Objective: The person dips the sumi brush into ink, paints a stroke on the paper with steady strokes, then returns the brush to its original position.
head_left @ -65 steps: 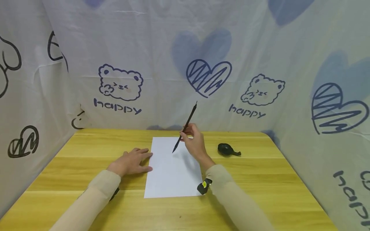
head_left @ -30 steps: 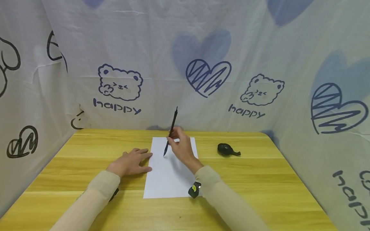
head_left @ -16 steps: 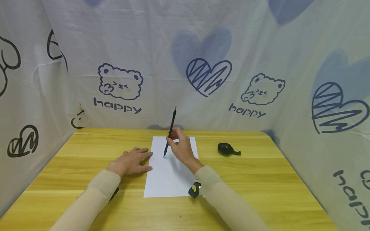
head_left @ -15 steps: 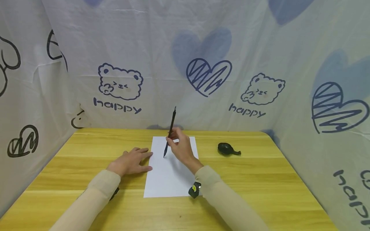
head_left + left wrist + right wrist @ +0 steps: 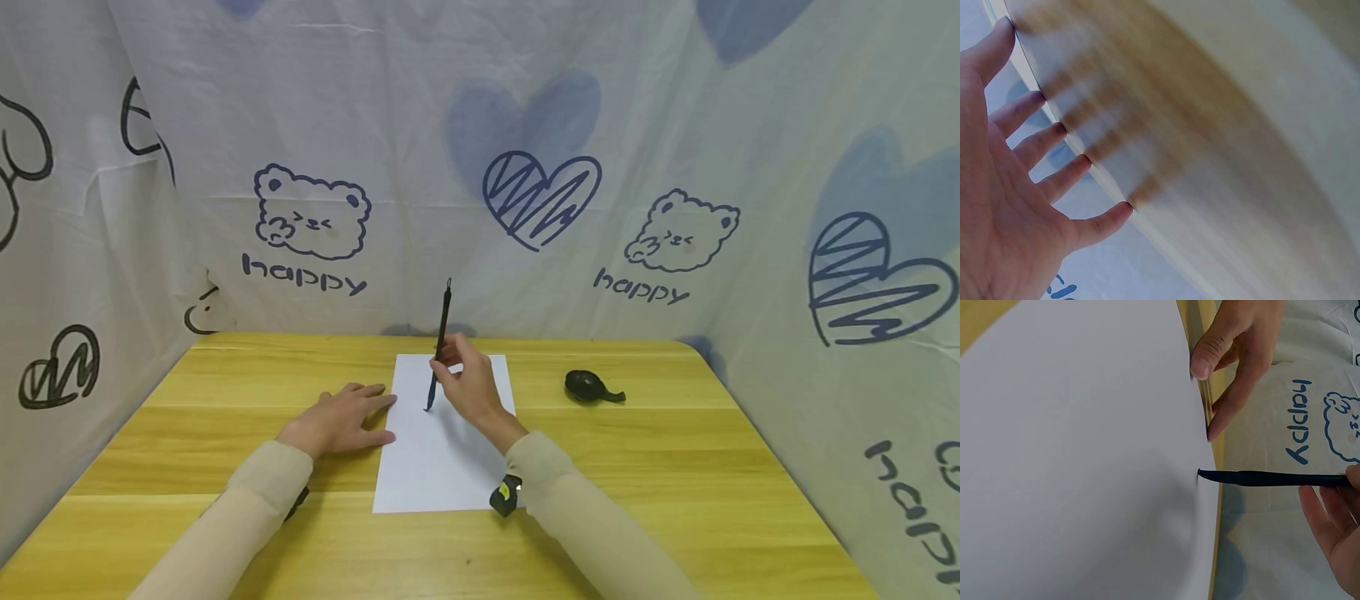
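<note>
A white sheet of paper [image 5: 442, 475] lies on the wooden table. My right hand [image 5: 472, 385] pinches a black writing brush [image 5: 445, 315] above the sheet's upper half, nearly upright, hanging loop at the top. In the right wrist view the brush [image 5: 1260, 479] meets the paper with its tip slightly bent, and a small dark mark shows there. My left hand [image 5: 337, 422] rests flat with fingers spread, thumb and index fingertip on the sheet's left edge. The left wrist view shows the left palm [image 5: 1016, 206] and its fingertips pressed to the tabletop.
To the right of the paper sits a small, shiny black rounded object [image 5: 588, 387] with a short stem pointing right. White cloth [image 5: 420, 242] printed with hearts and bears hangs behind the table [image 5: 660, 492] and along both sides.
My right hand has carried the brush left and a little towards me over the sheet, then lowered its tip onto the paper. The brush now stands more upright. My left hand has stayed put.
</note>
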A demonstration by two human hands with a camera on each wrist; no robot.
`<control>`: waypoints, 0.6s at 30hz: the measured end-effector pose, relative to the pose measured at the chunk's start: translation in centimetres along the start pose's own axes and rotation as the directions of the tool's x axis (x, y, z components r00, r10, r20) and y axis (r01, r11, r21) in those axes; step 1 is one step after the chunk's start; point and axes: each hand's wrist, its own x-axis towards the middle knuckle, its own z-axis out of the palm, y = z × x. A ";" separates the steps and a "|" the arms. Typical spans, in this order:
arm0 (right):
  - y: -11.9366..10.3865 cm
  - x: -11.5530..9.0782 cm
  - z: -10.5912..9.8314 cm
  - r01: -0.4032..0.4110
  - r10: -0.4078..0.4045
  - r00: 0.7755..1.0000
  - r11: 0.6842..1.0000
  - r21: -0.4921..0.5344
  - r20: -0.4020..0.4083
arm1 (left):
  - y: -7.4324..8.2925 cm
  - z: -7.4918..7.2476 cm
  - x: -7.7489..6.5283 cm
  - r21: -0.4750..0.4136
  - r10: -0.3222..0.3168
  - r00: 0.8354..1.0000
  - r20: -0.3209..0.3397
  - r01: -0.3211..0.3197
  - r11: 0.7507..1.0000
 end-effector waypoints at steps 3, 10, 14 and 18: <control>0.0 0.0 -0.1 0.003 -0.003 1.000 1.000 -0.005 0.002 | 0.1 0.0 0.0 -0.002 0.000 1.000 0.000 0.000 1.000; 0.2 -0.1 -0.1 0.008 -0.008 1.000 1.000 -0.022 0.003 | 0.2 -0.1 -0.1 -0.006 -0.003 1.000 0.003 0.003 1.000; 0.2 -0.2 -0.1 0.004 -0.004 1.000 0.999 -0.034 0.008 | 0.2 -0.1 -0.1 -0.009 -0.002 1.000 0.001 0.002 1.000; 0.1 -0.2 -0.1 0.005 -0.004 1.000 0.999 -0.045 0.010 | 0.2 -0.1 -0.1 -0.007 -0.001 1.000 -0.001 0.001 1.000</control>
